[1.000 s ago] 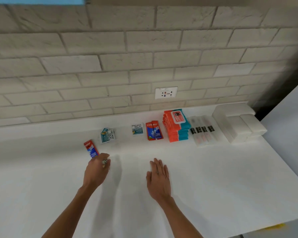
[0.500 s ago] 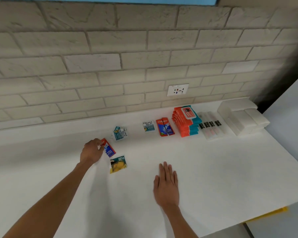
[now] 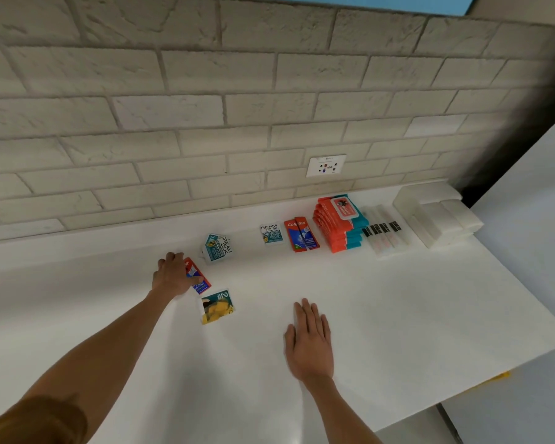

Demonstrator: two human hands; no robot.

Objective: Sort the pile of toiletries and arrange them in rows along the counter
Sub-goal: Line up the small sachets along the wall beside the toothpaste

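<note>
Fingers (image 3: pixel 305 315) of the right hand (image 3: pixel 310 347) are lying straight on the counter (image 3: pixel 414 315), right of the yellow sachet (image 3: pixel 218 306). Just beyond it, the left hand (image 3: pixel 173 274) is gripping a red toothpaste sachet (image 3: pixel 203 284); sorted toiletries (image 3: pixel 302 235) are sitting farther beyond.

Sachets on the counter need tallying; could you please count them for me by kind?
Colgate sachets: 3, counting the loose Colgate sachet the left hand holds.
Cream Silk sachets: at least 2; the overlapping cluster may hide more.
Yellow sachet: 1
Total: at least 6
</note>
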